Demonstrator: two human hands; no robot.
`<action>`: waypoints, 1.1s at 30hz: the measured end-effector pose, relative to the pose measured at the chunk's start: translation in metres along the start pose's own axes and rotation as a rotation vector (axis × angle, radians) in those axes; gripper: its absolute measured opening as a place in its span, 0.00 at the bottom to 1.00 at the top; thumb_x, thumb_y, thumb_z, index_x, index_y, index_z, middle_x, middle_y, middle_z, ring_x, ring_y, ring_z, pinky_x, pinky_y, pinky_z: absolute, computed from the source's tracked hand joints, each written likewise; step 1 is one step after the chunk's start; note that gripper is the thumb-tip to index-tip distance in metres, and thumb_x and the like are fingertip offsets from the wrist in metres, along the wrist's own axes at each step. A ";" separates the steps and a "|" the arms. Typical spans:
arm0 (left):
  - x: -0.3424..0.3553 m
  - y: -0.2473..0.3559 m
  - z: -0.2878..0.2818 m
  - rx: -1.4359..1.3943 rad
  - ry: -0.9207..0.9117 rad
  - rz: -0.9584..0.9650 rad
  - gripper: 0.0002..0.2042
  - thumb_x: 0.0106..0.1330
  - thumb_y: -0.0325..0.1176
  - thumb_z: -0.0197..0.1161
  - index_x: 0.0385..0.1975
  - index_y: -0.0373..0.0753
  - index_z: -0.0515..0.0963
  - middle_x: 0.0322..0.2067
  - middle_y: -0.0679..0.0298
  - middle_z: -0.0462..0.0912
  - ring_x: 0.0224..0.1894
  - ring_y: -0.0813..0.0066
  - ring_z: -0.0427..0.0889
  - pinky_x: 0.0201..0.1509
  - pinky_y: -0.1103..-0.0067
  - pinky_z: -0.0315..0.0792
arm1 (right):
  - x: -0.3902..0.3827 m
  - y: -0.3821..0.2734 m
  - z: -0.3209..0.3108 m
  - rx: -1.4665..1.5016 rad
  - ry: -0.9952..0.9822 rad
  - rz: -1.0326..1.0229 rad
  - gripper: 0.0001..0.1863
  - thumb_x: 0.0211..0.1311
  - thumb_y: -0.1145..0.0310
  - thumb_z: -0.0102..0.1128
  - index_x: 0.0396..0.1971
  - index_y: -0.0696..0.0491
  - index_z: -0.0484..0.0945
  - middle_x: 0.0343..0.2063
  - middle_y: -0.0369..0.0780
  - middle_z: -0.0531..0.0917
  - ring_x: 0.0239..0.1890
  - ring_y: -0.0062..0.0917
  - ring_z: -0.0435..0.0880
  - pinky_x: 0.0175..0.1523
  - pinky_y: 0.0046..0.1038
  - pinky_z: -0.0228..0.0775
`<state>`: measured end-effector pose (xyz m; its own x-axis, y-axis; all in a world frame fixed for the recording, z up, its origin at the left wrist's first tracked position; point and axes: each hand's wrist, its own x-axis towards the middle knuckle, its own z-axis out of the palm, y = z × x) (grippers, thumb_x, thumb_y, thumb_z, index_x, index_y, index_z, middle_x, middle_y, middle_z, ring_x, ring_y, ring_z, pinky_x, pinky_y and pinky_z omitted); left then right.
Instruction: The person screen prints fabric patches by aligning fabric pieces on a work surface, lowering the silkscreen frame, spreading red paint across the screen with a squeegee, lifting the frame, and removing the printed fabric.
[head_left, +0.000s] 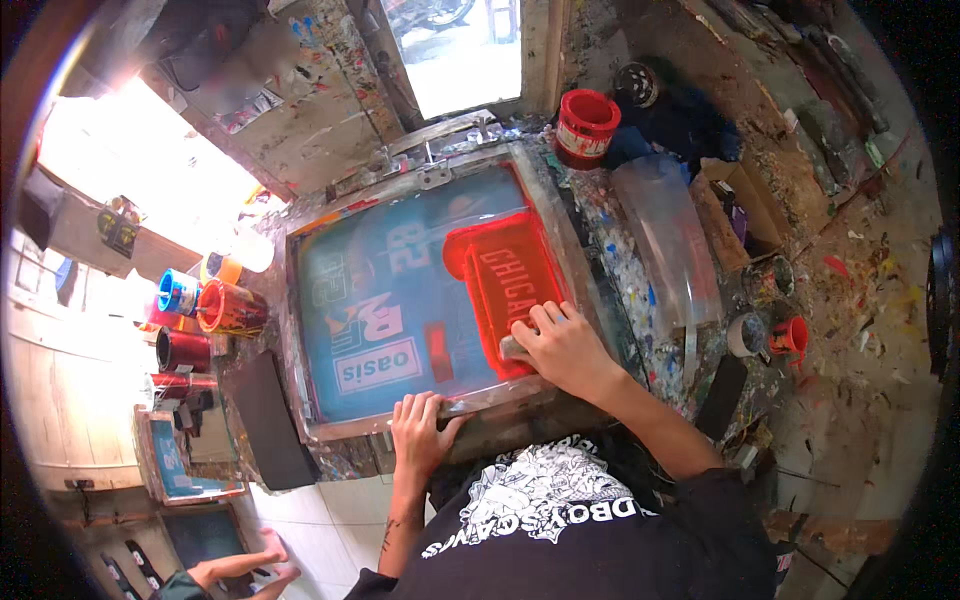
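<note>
A screen printing frame with blue mesh lies in front of me. Wet red ink covers a strip of the mesh on the right, over a lettered stencil. My right hand is closed around a squeegee at the near end of that strip; the hand hides most of the tool. At the near edge, my left hand grips the frame, its fingers curled over the wood and the thumb to the right. A smaller red patch sits on the mesh between the hands.
A red ink bucket stands beyond the frame's far right corner. Several ink pots, including an orange-red one, crowd the left. To the right are a cardboard box and a small red cup. Another person's bare legs show lower left.
</note>
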<state>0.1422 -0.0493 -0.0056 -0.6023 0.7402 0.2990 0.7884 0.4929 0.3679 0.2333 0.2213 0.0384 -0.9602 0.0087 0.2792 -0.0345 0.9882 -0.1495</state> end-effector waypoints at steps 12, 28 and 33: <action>0.000 -0.005 0.009 -0.024 -0.003 0.032 0.22 0.50 0.41 0.79 0.40 0.36 0.79 0.39 0.60 0.81 0.41 0.60 0.79 0.46 0.67 0.71 | 0.119 0.073 0.062 -0.103 0.084 0.010 0.14 0.60 0.62 0.67 0.43 0.50 0.79 0.39 0.42 0.81 0.47 0.37 0.81 0.50 0.40 0.72; -0.007 -0.006 0.019 -0.067 0.022 0.008 0.21 0.45 0.36 0.79 0.38 0.38 0.79 0.38 0.61 0.81 0.41 0.59 0.78 0.45 0.66 0.69 | 0.174 0.112 0.041 0.066 -0.251 0.156 0.19 0.61 0.58 0.67 0.50 0.49 0.80 0.44 0.44 0.86 0.50 0.45 0.85 0.53 0.47 0.77; -0.003 -0.004 0.021 -0.047 -0.026 0.025 0.22 0.49 0.39 0.78 0.40 0.36 0.79 0.41 0.60 0.82 0.43 0.61 0.79 0.48 0.67 0.70 | 0.131 0.092 0.086 -0.317 0.151 0.195 0.07 0.71 0.64 0.55 0.44 0.47 0.76 0.28 0.40 0.85 0.30 0.35 0.90 0.33 0.36 0.82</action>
<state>0.1437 -0.0435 -0.0260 -0.5784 0.7641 0.2857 0.7962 0.4525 0.4016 0.0805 0.3000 -0.0203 -0.8879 0.1996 0.4145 0.2539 0.9639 0.0797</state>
